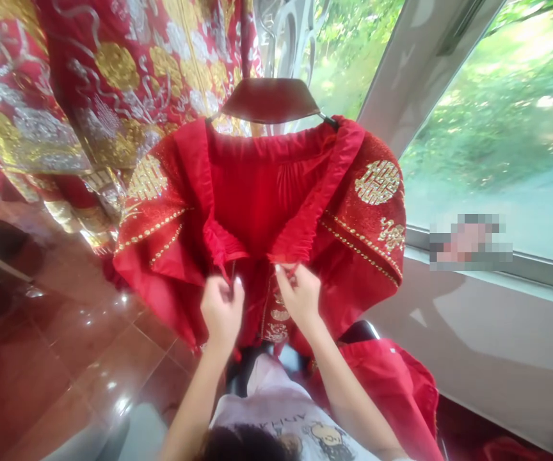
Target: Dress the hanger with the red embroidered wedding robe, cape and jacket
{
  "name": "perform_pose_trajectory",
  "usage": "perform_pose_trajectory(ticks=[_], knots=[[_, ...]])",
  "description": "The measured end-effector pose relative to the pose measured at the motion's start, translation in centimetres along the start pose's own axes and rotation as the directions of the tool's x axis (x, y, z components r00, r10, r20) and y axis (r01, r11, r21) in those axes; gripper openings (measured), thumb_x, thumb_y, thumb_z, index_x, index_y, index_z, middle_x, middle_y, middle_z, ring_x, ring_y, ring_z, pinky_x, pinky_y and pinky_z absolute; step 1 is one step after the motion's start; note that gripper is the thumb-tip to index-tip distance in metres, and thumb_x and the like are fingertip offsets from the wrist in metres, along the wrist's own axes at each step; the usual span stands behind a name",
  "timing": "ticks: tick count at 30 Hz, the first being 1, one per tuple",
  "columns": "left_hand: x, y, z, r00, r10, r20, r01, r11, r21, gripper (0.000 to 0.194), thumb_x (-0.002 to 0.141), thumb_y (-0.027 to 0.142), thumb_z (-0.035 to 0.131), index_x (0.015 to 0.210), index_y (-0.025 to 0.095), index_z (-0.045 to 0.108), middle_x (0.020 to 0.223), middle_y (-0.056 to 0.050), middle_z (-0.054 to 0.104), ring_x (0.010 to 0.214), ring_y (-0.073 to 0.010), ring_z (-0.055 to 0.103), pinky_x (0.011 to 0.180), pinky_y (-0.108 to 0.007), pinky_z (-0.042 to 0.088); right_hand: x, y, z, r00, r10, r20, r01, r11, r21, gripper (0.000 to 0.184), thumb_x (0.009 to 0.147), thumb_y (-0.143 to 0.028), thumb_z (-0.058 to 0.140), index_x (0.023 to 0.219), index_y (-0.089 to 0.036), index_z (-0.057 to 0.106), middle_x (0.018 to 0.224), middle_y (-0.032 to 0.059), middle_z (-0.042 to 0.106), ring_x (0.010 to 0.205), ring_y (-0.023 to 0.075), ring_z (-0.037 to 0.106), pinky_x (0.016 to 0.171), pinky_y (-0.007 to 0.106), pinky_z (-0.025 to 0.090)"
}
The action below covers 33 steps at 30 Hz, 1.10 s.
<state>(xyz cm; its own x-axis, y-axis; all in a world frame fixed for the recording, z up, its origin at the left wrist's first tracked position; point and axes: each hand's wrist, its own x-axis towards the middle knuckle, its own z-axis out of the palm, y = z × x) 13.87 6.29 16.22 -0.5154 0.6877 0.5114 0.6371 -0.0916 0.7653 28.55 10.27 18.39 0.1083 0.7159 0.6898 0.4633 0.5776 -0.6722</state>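
A red garment [257, 192] with a gathered upper edge, gold beaded lines and round gold embroidered patches spreads in front of me. It hangs from a dark red hanger [271, 100] with metal clips at both ends. My left hand [221, 310] is closed in a pinch on one front edge of the garment, by a thin red cord. On the opposite front edge, my right hand [300, 296] pinches the cloth between thumb and fingers. A gap lies between the two edges, and an embroidered strip [275, 317] shows below them.
More red cloth [389, 378] lies at the lower right. Heavily embroidered red, gold and silver garments [127, 70] hang at the left. A window [497, 128] with a sill is at the right, above a pale wall [497, 339]. Shiny brown tiles [79, 358] cover the floor.
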Motion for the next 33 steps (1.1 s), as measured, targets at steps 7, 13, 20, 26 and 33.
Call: perform_pose_trajectory(ticks=[7,13,20,26,33], knots=[[-0.8,-3.8,8.9,0.979,-0.089,0.181,0.099,0.994,-0.044,0.048,0.081,0.037,0.061,0.121,0.012,0.050,0.123,-0.023,0.056,0.118,-0.0360,0.054,0.098,-0.049,0.043,-2.0,0.6,-2.0,0.979,0.203,-0.003,-0.203,0.979,-0.001,0.020,0.084,-0.032,0.058,0.098,-0.017,0.063,0.072,0.0022,0.065,0.046,0.0102,0.052,0.044,0.022,0.044],[0.7,-6.2,10.9,0.982,-0.096,0.160,0.114,0.987,-0.111,0.031,0.086,0.028,0.051,0.111,0.011,0.056,0.119,-0.023,0.058,0.120,-0.0343,0.052,0.105,-0.051,0.037,-5.2,1.6,-1.2,0.947,-0.068,-0.315,0.023,0.989,-0.145,0.025,0.081,-0.023,0.059,0.106,-0.021,0.059,0.087,0.0086,0.066,0.060,0.0157,0.057,0.053,0.029,0.048],[-3.9,-9.1,8.2,0.945,-0.072,0.319,0.151,0.961,-0.230,0.021,0.083,0.036,0.056,0.075,0.017,0.054,0.070,-0.006,0.064,0.066,-0.0190,0.061,0.065,-0.031,0.050,-8.2,3.0,3.1,0.871,0.357,0.338,-0.368,0.929,-0.032,0.020,0.086,-0.033,0.053,0.092,-0.018,0.065,0.071,0.0039,0.068,0.053,0.0142,0.057,0.057,0.027,0.046],[-6.5,-10.5,7.0,0.936,-0.062,0.348,0.163,0.949,-0.269,0.017,0.080,0.031,0.059,0.087,0.016,0.058,0.082,-0.006,0.066,0.072,-0.0179,0.062,0.067,-0.028,0.049,-8.8,3.5,4.5,0.806,0.419,0.417,-0.434,0.899,-0.064,0.017,0.083,-0.032,0.056,0.081,-0.017,0.063,0.080,0.0064,0.069,0.070,0.0170,0.060,0.068,0.028,0.045],[-6.9,-9.9,5.9,0.938,-0.030,0.346,0.121,0.962,-0.244,0.017,0.084,0.032,0.057,0.090,0.017,0.062,0.087,-0.008,0.067,0.080,-0.0206,0.062,0.075,-0.032,0.049,-8.2,2.6,4.1,0.650,0.600,0.466,-0.748,0.611,0.258,0.013,0.067,-0.027,0.067,0.062,-0.017,0.062,0.063,0.0019,0.062,0.061,0.0139,0.053,0.058,0.025,0.041]])
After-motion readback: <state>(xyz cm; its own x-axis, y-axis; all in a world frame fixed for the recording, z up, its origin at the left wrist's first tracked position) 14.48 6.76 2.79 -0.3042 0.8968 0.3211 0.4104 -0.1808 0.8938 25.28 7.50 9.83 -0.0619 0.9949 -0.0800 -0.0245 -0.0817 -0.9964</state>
